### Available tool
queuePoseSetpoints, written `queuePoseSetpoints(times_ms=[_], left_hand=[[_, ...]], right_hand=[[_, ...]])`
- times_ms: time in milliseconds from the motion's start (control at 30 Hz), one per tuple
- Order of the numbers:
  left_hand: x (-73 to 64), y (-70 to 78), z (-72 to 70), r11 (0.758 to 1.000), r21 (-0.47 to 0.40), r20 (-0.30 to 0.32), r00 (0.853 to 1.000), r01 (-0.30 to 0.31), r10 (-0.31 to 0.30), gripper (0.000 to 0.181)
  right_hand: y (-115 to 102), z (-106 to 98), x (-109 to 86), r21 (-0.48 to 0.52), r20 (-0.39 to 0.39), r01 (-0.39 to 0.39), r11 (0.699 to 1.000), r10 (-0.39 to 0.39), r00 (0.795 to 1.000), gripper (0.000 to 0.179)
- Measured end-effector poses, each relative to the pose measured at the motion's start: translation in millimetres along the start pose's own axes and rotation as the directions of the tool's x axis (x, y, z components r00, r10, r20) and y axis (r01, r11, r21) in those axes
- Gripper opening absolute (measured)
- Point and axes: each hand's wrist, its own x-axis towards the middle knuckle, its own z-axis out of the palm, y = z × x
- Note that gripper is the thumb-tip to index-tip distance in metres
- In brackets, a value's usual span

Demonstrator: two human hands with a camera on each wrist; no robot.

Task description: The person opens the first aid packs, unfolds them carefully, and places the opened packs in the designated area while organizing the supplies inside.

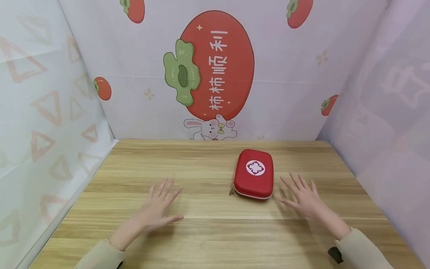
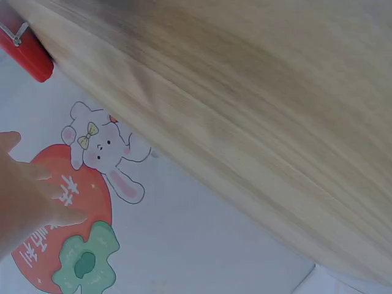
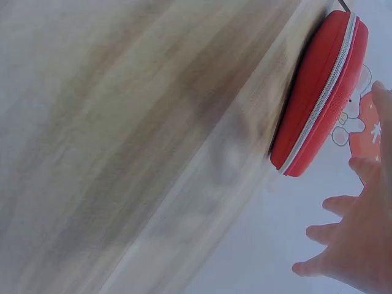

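Note:
A red zippered first-aid case (image 1: 254, 184) with a white cross emblem lies closed on the wooden table, right of centre. Its zipper pull hangs at the near left corner; in the right wrist view the white zipper runs along the case (image 3: 321, 92). To the left of it, with a gap between, my left hand (image 1: 158, 211) is held over the table, fingers spread and holding nothing. Just right of the case, my right hand (image 1: 305, 200) is spread too, apart from it and holding nothing. The left wrist view catches only the case's red end (image 2: 30, 58) and part of my left hand (image 2: 24, 199).
The wooden table (image 1: 141, 160) runs back to a white cloth backdrop (image 1: 134, 108) printed with a large persimmon and a rabbit. Pale patterned cloth walls stand on the left (image 1: 37, 112) and right (image 1: 386, 123).

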Motion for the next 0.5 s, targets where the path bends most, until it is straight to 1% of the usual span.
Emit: queuePoseSetpoints(times_ms=[233,500], left_hand=[[24.6,13.4,2.1,0.999,0.007,0.040,0.999,-0.036,0.036,0.079],[46.2,27.9,7.4,0.995,0.007,0.034,0.994,-0.103,0.103,0.076]], right_hand=[[-1,-1,10.7,0.041,0.024,-0.007,0.999,0.006,1.000,0.072],[-3,2,18.0,0.050,0.048,-0.018,0.999,0.016,0.999,0.073]])
